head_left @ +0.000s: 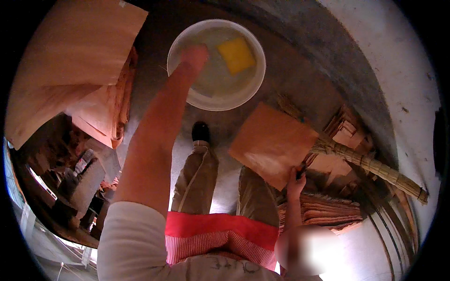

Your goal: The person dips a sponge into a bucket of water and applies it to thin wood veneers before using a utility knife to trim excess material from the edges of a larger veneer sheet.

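My left arm reaches forward over a round white basin (180, 96) of cloudy liquid. My left hand (193, 57) is down inside it, near the left wall; its fingers are blurred and partly hidden, so I cannot see whether it holds anything. A yellow square block or sponge (236, 55) lies in the basin to the right of that hand, apart from it. On my right, my right hand (295, 182) is closed at the near right edge of a square brown sheet (274, 143), tilted above my right leg. Something small and dark shows beside these fingers, its kind unclear.
Large brown sheets (79, 51) hang or stack at the left, above cluttered blocks (86, 182). A bound straw bundle (370, 166) slants across the right side. Below it sits a stack of brown sheets (323, 210). A pale curved wall (398, 79) bounds the far right.
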`<state>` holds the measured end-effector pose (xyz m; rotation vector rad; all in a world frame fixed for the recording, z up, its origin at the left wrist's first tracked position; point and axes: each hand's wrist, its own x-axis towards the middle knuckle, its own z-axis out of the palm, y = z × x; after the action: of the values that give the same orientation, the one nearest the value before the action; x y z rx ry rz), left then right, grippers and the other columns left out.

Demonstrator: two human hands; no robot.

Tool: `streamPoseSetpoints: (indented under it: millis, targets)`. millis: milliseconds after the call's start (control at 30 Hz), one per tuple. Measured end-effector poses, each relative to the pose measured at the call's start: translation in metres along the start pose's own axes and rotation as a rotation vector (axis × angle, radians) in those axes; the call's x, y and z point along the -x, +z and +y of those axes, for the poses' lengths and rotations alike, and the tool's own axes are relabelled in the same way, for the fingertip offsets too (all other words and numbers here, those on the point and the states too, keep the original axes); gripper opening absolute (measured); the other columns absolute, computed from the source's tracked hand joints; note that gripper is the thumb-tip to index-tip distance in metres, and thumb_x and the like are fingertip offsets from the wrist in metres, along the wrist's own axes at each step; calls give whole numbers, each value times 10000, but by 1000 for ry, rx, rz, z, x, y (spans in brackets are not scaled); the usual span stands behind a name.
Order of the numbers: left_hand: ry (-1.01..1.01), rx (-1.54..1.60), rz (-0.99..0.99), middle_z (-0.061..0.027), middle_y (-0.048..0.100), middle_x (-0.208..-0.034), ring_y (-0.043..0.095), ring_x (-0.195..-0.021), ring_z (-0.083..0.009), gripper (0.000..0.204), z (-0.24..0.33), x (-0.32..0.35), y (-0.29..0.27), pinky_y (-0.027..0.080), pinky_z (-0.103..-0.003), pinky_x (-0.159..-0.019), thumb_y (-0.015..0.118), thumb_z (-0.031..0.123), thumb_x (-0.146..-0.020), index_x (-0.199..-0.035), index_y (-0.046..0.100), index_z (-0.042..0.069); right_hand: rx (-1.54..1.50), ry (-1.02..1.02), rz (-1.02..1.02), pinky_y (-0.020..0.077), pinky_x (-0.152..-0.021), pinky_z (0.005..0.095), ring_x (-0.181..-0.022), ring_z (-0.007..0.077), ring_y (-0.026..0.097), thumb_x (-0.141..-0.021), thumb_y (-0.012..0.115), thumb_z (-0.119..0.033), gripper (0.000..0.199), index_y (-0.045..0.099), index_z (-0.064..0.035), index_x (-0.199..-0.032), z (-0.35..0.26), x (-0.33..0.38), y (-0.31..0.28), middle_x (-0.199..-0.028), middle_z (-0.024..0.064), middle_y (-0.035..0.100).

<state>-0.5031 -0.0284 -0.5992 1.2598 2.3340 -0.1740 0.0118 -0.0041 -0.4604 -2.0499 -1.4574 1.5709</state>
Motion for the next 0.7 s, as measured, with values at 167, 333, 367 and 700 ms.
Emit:
streamPoseSetpoints:
  millis: [167,333,367,700]
  targets:
    - [-60,-70,-31,-152,618,-878,616,-802,-289,200,7,-17,-2,505,-405,-665,425,103,-803,-937,560,40,151,28,29,425,-692,268,-804,120,505,-833,557,-140,224,521,20,-985,-16,-3,10,-912,50,569]
    - [7,-86,-33,-154,618,-866,616,-794,-293,204,24,-24,-22,505,-414,-662,411,110,-811,-933,557,37,139,99,130,417,-634,244,-750,95,485,-835,554,-132,225,508,18,-997,1,-2,8,-857,22,549]
    - [12,-92,13,-157,617,-857,616,-788,-292,203,27,-21,-27,505,-413,-662,412,113,-811,-932,557,38,140,75,111,412,-620,236,-741,86,480,-834,557,-138,233,507,17,-1001,4,0,5,-847,17,545]
    - [89,390,390,-111,604,-876,598,-781,-282,213,3,74,-86,489,-380,-657,453,203,-806,-939,564,80,204,197,18,396,-588,216,-697,75,472,-809,592,-178,341,487,45,-1045,-39,56,-3,-816,19,545]
